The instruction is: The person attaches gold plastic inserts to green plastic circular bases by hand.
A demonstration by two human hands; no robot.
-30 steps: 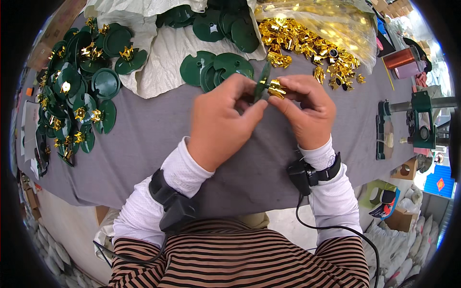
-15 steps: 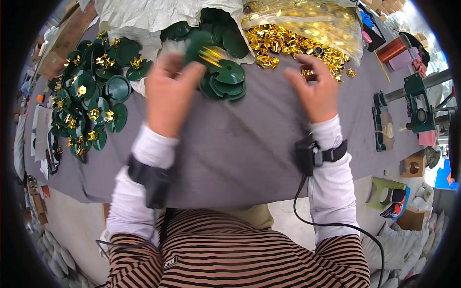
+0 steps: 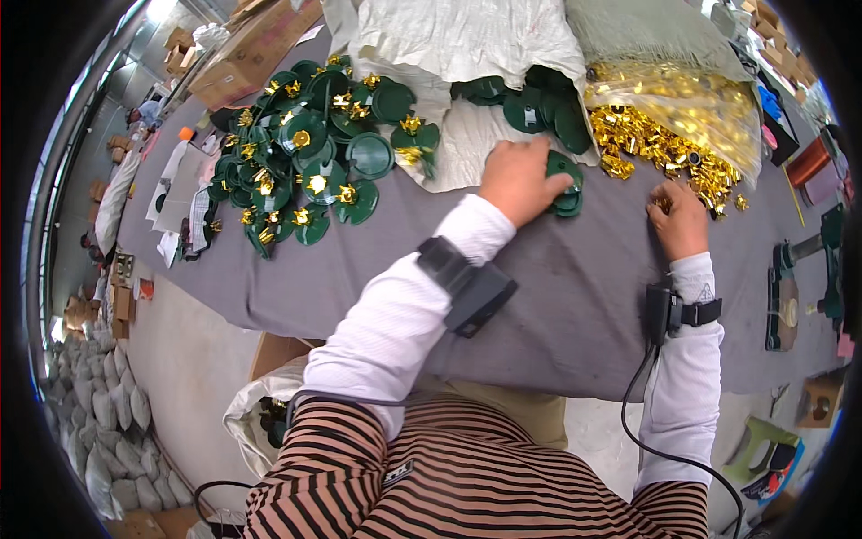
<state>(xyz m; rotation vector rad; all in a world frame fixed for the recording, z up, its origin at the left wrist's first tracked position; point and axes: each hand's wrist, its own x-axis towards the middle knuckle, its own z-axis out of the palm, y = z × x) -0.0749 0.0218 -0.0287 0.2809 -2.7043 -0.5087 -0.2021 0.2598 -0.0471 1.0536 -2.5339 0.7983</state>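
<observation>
While Looking Down: Green Discs and Gold Clips on a Gray Bench

While looking down over the wide bench point(image 3: 575, 296), can see two bare hands up toward its far edge. Can see the left hand point(image 3: 523, 182) over a small pile of green discs point(image 3: 567, 201), with thumb and fingers spread apart; cannot tell if touching the top one. Can see the right hand point(image 3: 680, 223) just beside the near side of the gold clips point(image 3: 642, 136), with fingers curled in and thumb close by; cannot tell if pinching a clip.

Can see more discs in the mouth of a white sack point(image 3: 467, 45) at the far edge, and clear plastic point(image 3: 687, 88) over part of the clips. Toward the far left corner, can see a big heap of clipped discs point(image 3: 310, 153), all shiny green and gold.

Can see a plain gray cloth over the bench, with soft folds and a long bare part by the near edge. At the right edge, can see a dark green metal tool point(image 3: 831, 260). Past the far left corner, can see a brown box point(image 3: 256, 58). Down on the pale floor point(image 3: 202, 368), can see lots of stuffed gray bags point(image 3: 117, 431).
</observation>
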